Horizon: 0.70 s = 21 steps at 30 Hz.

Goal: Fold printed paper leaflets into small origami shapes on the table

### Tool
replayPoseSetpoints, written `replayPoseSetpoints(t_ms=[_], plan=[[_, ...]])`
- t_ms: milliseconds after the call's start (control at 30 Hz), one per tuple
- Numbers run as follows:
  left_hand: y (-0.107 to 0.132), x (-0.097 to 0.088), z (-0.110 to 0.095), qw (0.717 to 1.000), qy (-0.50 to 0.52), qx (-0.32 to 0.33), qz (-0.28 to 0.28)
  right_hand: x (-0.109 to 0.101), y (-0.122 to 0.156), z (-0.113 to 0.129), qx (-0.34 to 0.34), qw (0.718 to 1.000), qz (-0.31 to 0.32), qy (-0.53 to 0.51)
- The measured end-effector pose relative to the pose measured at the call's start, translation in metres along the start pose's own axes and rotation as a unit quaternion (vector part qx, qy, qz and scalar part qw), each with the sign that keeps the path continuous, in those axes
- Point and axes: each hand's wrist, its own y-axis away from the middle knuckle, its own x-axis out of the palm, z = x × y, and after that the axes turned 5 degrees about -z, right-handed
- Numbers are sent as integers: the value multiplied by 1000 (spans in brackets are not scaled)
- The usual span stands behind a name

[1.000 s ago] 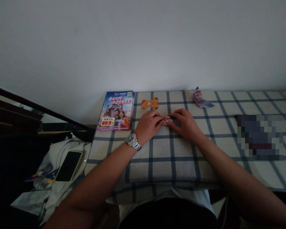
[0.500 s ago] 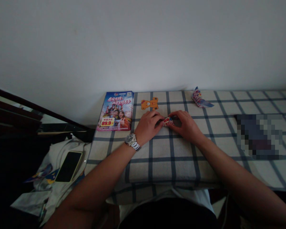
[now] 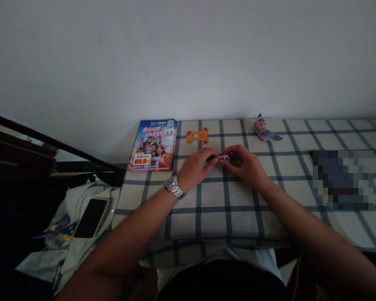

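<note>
Head view: left hand and right hand pinch small paper, seemingly part-folded; crumpled-looking shape beyond looks done, flyers lie flat.

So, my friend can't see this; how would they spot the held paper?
On the checked tablecloth, find the left hand and right hand. Between them is the small paper: red print on white, held, unlike the loose colourful paper by the wall.
</note>
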Motion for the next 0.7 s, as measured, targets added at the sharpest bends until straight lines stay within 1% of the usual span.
replayPoseSetpoints(t_ms=[100,233,367,467,567,633,700], plan=[[0,-2,-4,999,30,-15,-21,-1,2,2,41,998,4,-56],[-1,-5,-8,998,48,-9,-35,-4,1,4,92,993,-8,-71],[0,-5,-7,997,65,-15,-37,-5,1,6,94,994,-4,-60],[1,-3,-6,990,125,-47,-46,-5,0,9,94,994,-14,-57],[1,-1,-5,972,214,-78,-58,-6,-1,11,104,991,-37,-74],[0,-1,-5,961,256,-88,-58,-7,-1,11,113,988,-53,-85],[0,-1,-4,955,277,-94,-54,-8,-1,11,119,987,-61,-89]])
